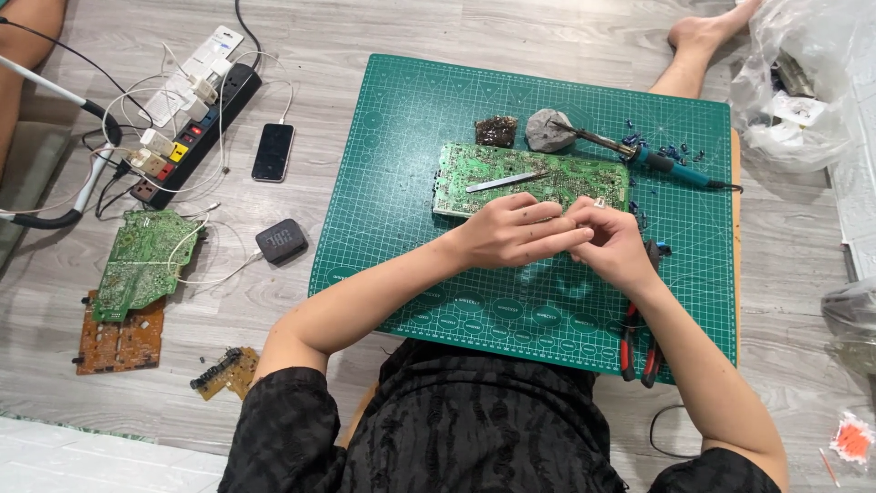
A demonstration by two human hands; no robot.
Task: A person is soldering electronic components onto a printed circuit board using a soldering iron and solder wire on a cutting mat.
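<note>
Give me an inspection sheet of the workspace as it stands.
Surface: green cutting mat on a grey wood floor.
Job's things: green circuit board with tweezers lying on it; soldering iron beside it.
Clutter: red-handled pliers, small blue parts, spare boards on the floor.
Grippers: left hand and right hand meet fingertip to fingertip; anything held is too small to tell.
Cables: power strip with white leads, phone plugged in.
Surroundings: plastic bag, another person's foot.
</note>
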